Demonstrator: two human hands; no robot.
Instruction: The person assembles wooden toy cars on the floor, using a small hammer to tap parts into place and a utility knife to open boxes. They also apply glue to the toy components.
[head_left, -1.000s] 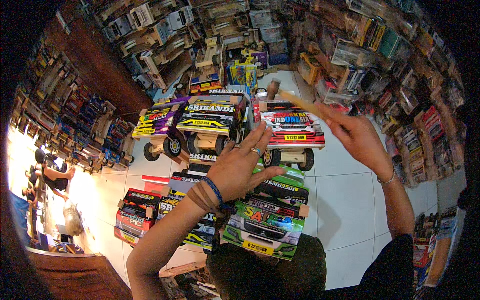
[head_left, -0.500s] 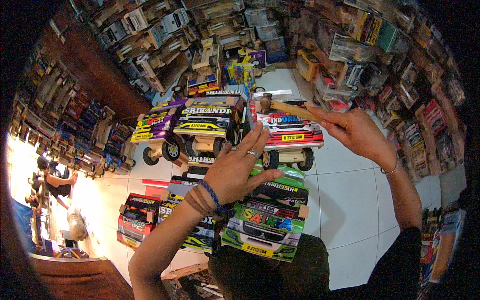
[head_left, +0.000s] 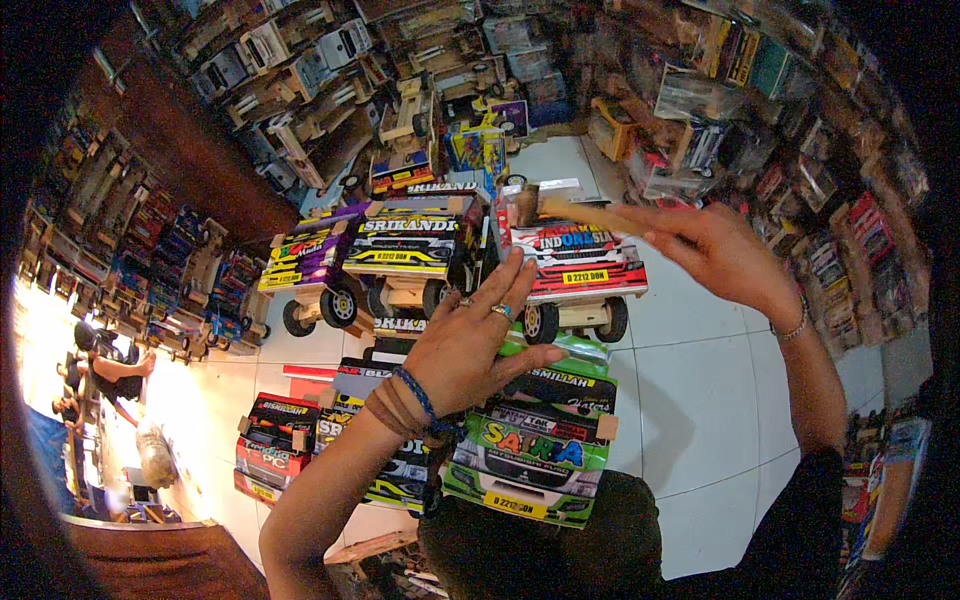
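Note:
My right hand (head_left: 715, 255) is closed around the pale wooden handle of a hammer (head_left: 590, 214), which is slightly blurred. The hammer's dark head is over the upper left part of a red and white wooden toy truck (head_left: 575, 268) with black wheels. My left hand (head_left: 475, 335) has its fingers stretched out, fingertips at the left edge of that truck. Below the left hand stands a green and white toy truck (head_left: 530, 450). Beside the red truck are a yellow and black toy truck (head_left: 410, 240) and a purple and yellow one (head_left: 305, 255).
A red and black toy truck (head_left: 272, 450) stands on the white tiled floor (head_left: 700, 400) at the lower left. Stacked wooden toys (head_left: 300, 70) line the back and both sides. At the far left another person (head_left: 120, 370) sits in bright light near a plastic bag (head_left: 155, 455).
My right hand has shifted slightly to the right, and the hammer head has tilted a little and moved left. The left hand stays at the red and white truck.

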